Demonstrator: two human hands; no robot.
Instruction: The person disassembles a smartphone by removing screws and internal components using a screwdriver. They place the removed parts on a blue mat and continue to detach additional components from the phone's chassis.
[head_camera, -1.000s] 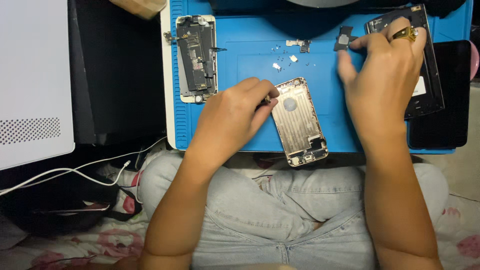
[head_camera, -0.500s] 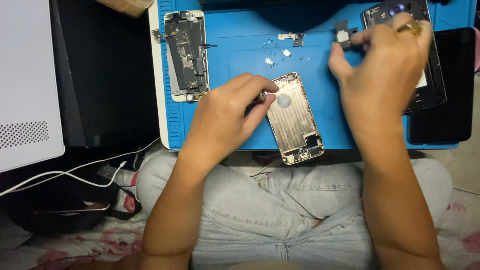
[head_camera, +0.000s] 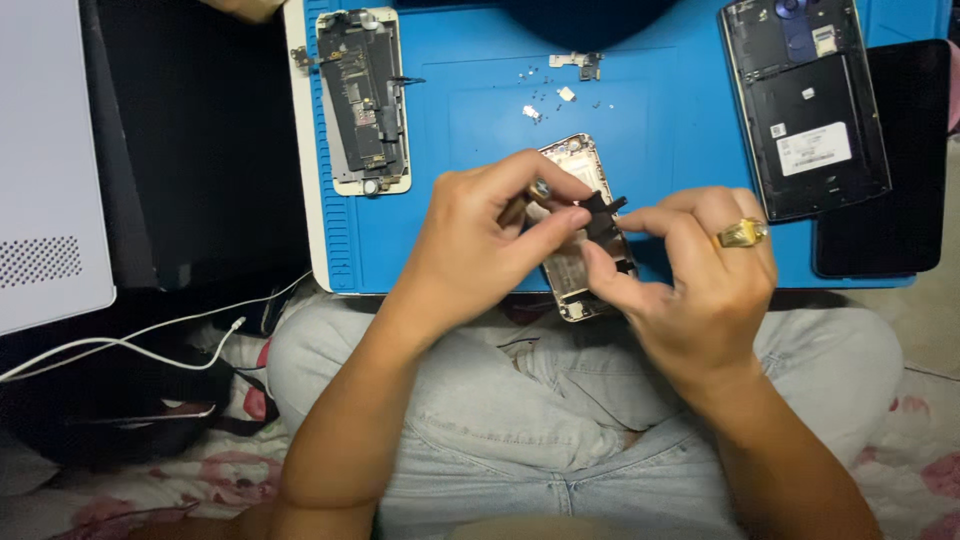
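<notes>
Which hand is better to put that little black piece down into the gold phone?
Probably the right hand: its fingertips pinch the small black part directly above the gold phone shell, while the left hand only steadies it.

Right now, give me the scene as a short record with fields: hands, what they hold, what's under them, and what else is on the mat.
left hand: fingers pinch the small black part, together with the other hand
right hand: fingers pinch the same part; gold ring on one finger
small black part: held above the gold phone shell
gold phone shell: flat on the blue mat, partly hidden by the hands
opened phone: mat's left end
black phone back: mat's right end
loose small parts: beyond the shell
</notes>
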